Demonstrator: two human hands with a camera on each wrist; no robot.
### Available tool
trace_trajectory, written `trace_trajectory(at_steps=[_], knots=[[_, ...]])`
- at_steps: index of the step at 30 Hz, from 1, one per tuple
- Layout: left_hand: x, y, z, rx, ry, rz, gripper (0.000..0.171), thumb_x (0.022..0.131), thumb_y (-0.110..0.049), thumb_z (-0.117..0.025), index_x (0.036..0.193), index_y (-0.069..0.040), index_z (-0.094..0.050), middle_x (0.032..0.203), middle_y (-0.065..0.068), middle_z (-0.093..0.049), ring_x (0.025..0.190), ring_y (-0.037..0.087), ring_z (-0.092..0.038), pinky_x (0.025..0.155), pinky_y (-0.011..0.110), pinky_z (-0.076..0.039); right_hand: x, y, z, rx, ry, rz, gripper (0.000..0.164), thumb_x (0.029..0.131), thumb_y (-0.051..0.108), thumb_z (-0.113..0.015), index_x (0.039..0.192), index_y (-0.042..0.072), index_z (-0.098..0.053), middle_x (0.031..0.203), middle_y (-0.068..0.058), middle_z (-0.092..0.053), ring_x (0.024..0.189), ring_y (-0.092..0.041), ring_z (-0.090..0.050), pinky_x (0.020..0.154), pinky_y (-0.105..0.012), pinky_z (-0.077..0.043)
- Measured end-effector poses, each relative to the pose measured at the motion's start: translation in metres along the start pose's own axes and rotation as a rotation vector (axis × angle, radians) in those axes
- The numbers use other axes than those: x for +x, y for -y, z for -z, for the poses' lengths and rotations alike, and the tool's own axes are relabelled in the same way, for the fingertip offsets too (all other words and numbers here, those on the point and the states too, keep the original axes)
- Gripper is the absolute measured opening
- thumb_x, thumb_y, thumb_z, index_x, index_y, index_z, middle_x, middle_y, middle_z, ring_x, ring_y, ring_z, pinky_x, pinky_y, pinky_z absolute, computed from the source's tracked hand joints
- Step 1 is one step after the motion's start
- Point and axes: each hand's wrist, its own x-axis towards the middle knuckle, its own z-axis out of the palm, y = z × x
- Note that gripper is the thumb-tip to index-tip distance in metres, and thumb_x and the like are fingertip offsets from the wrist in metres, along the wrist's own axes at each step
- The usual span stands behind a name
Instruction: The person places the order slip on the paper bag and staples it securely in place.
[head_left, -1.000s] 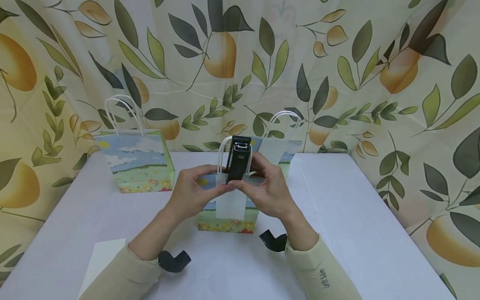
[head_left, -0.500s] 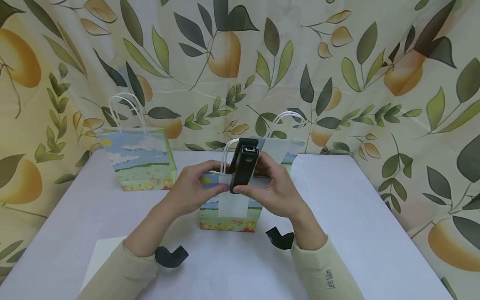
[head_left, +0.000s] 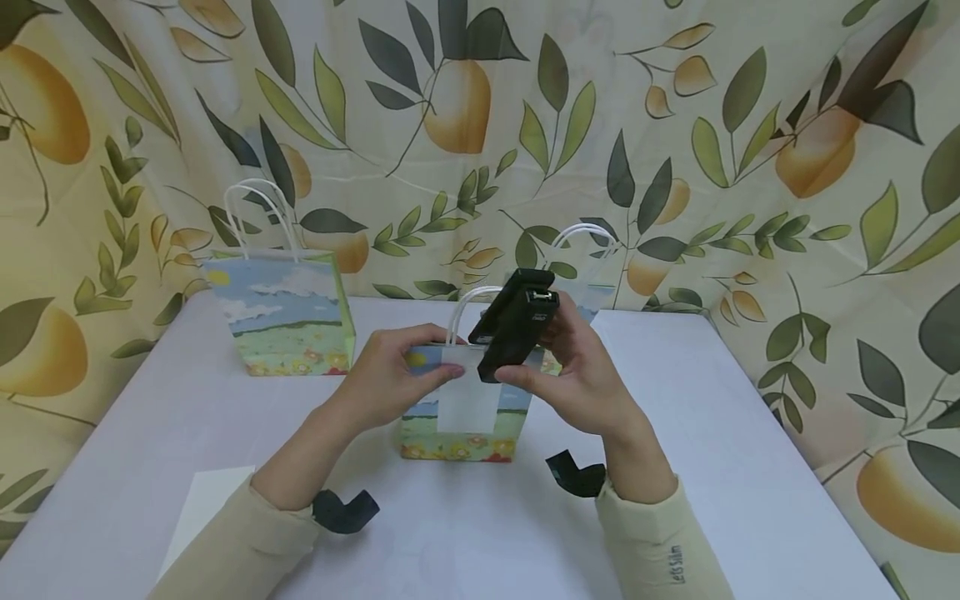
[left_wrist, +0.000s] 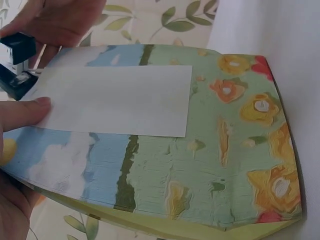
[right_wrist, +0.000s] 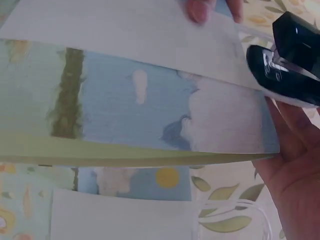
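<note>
A small paper gift bag (head_left: 457, 447) with a painted sky and flower meadow stands upright at the middle of the table. Down its front hangs a white paper strip (head_left: 468, 408), reaching up to the bag's top edge. My left hand (head_left: 386, 375) pinches that top edge, its thumb (left_wrist: 37, 111) on the strip in the left wrist view and its other fingers behind the bag. In my right hand (head_left: 588, 375) I hold a black stapler (head_left: 521, 325), tilted, its two arms apart. The stapler (right_wrist: 290, 60) sits just off the bag's top edge in the right wrist view.
A similar bag (head_left: 281, 321) stands back left. Another, with a white strip, stands behind the front bag; its white handle (head_left: 585, 229) shows beyond my right hand. A white sheet (head_left: 202, 508) lies by my left forearm. A fruit-patterned cloth (head_left: 465, 192) hangs behind the table.
My right hand has moved right with the stapler, which has tilted and come away from my left thumb. The left hand keeps its hold on the bag.
</note>
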Motion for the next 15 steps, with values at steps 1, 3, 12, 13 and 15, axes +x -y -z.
trace_trajectory(at_steps=[1,3,12,13,15], knots=[[0.000,0.000,0.000,-0.005,0.000,0.000,0.025,0.089,-0.015,-0.083,0.113,-0.014,-0.076,0.110,-0.001,-0.078,0.091,0.013,-0.072,0.082,0.029,-0.061,0.001,0.000,0.001,0.021,-0.007,0.012,0.079,0.083,-0.009,-0.081,0.149,0.002,-0.039,0.135,-0.015,-0.066,0.120,-0.021,-0.067,0.099,-0.033,-0.056],[0.001,0.001,0.000,-0.010,-0.003,0.000,0.023,0.089,-0.014,-0.084,0.110,-0.013,-0.077,0.106,-0.001,-0.078,0.088,0.014,-0.071,0.081,0.029,-0.061,0.001,0.000,0.002,0.077,-0.031,0.039,0.078,0.084,-0.008,-0.080,0.150,0.002,-0.038,0.140,-0.015,-0.064,0.124,-0.022,-0.067,0.101,-0.034,-0.056],[0.002,0.002,0.000,-0.062,-0.001,0.031,0.020,0.089,-0.010,-0.082,0.109,-0.012,-0.078,0.108,0.001,-0.079,0.093,0.015,-0.074,0.083,0.029,-0.061,0.001,0.005,0.012,0.241,-0.135,0.186,0.072,0.088,0.008,-0.083,0.148,0.000,-0.044,0.141,-0.015,-0.060,0.134,-0.030,-0.058,0.117,-0.041,-0.045],[0.002,0.001,0.000,-0.072,0.000,0.038,0.020,0.089,-0.010,-0.082,0.108,-0.012,-0.079,0.109,0.001,-0.079,0.094,0.014,-0.074,0.084,0.029,-0.061,0.001,0.006,0.014,0.249,-0.143,0.199,0.071,0.089,0.008,-0.082,0.148,-0.002,-0.044,0.139,-0.016,-0.061,0.132,-0.031,-0.060,0.116,-0.041,-0.046],[0.001,0.001,0.000,-0.086,-0.001,0.053,0.019,0.089,-0.009,-0.082,0.108,-0.013,-0.079,0.109,0.000,-0.080,0.097,0.014,-0.074,0.085,0.030,-0.061,0.001,0.007,0.018,0.266,-0.158,0.214,0.071,0.089,0.010,-0.082,0.148,-0.003,-0.044,0.136,-0.016,-0.062,0.130,-0.031,-0.062,0.114,-0.040,-0.048]])
